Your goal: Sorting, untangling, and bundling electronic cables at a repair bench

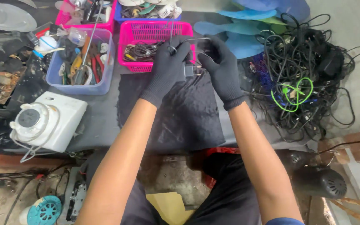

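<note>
We find a small grey adapter block pinched between both gloved hands, over the dark mat. Left hand fingers closed on its left end; right hand closed on right end w/ thin wire above. Long axis approx left-right.

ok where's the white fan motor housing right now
In the head view the white fan motor housing sits at the left, just below the clear blue tool bin.

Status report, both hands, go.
Left hand and right hand, both gloved, grip a small grey part with wire. Pink basket just behind. Cable tangle right.
</note>
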